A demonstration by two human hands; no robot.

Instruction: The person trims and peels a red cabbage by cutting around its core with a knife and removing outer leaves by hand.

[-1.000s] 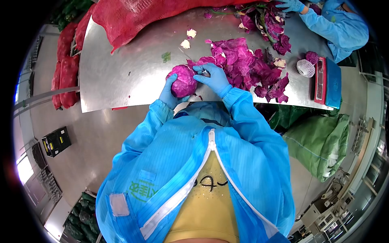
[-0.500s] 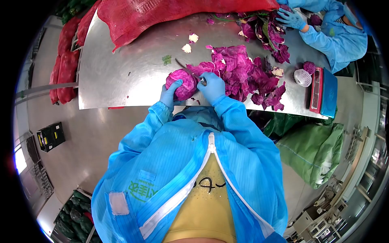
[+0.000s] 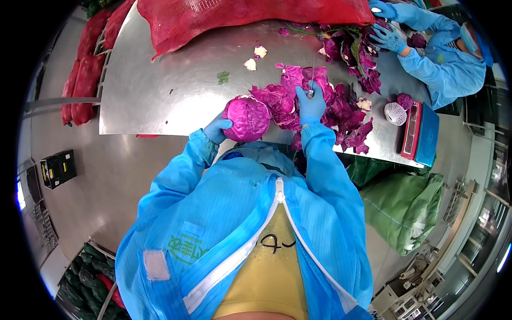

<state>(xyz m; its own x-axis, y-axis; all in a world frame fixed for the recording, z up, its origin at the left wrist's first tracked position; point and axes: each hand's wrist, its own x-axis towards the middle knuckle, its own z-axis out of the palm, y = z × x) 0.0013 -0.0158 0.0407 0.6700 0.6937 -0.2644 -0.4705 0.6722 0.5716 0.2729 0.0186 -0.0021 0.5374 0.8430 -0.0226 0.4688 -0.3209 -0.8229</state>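
Note:
A round purple cabbage (image 3: pixel 247 118) is at the near edge of the metal table (image 3: pixel 144 101), held from its left side by my gloved left hand (image 3: pixel 217 128). My gloved right hand (image 3: pixel 311 104) is closed around the handle of a knife (image 3: pixel 312 80), whose thin blade points away from me. That hand is over a pile of loose purple leaves (image 3: pixel 341 114), apart from the cabbage. Two pale cut pieces (image 3: pixel 250 64) and a green scrap (image 3: pixel 223 78) lie farther back on the table.
A full red mesh sack (image 3: pixel 229 16) lies along the far edge. A co-worker's gloved hand (image 3: pixel 388 38) is by more leaves at the back right. A white foam net (image 3: pixel 395 113), a small cabbage (image 3: pixel 405 101) and a red-and-blue scale (image 3: pixel 420 133) stand at the right.
My right hand with the knife has moved away from the cabbage, right and back over the leaves. The cabbage is turned in my left hand. The co-worker's second hand has come into view.

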